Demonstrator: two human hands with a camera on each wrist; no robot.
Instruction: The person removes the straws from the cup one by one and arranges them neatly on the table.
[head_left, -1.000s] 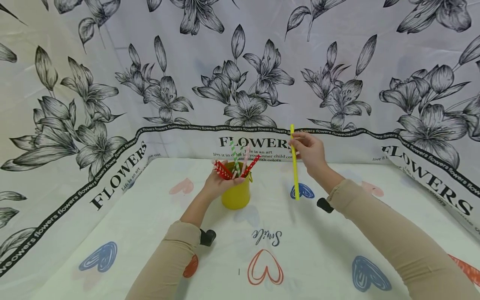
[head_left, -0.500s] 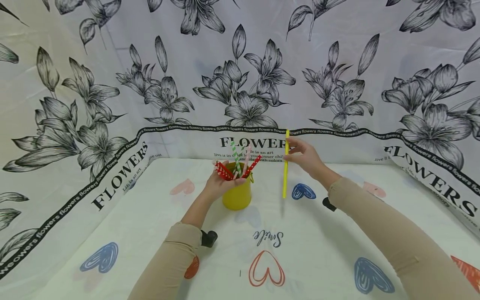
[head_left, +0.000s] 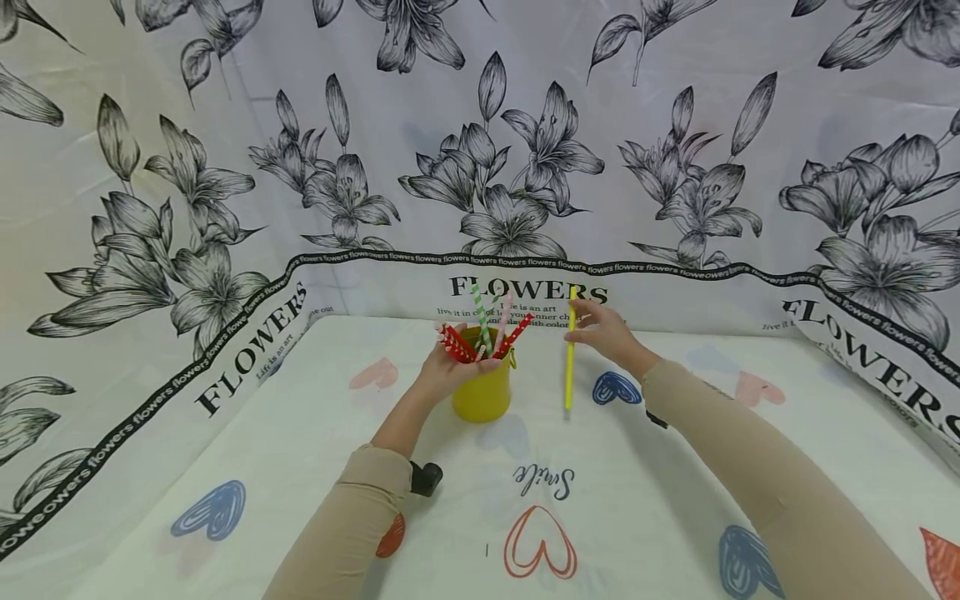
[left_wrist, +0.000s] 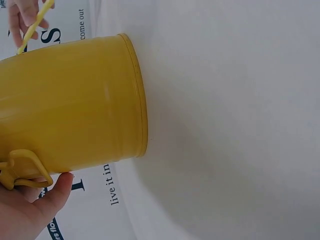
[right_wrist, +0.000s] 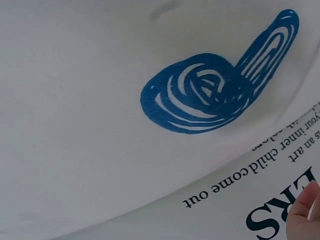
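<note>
A yellow bucket (head_left: 482, 398) stands upright on the cloth, with a small loop handle (left_wrist: 31, 167) on its side. My left hand (head_left: 442, 375) grips it near the top, thumb toward the front of the rim. Several paper straws rise from it: red ones with white dots (head_left: 516, 333), a green-and-white striped one (head_left: 482, 317) and a pink one (head_left: 503, 321). To the right of the bucket, my right hand (head_left: 602, 332) pinches a plain yellow straw (head_left: 569, 367) near its upper end, holding it nearly vertical. Only fingertips (right_wrist: 302, 210) of that hand show in the right wrist view.
A white tablecloth (head_left: 637, 500) printed with hearts and the word "Smile" covers the table. Behind and along both sides hangs a white curtain (head_left: 450, 83) with black flower drawings, meeting the table close behind the bucket.
My right hand has moved left and down with the yellow straw, closer to the bucket. The left hand keeps its grip on the bucket. The head view has shifted slightly.
</note>
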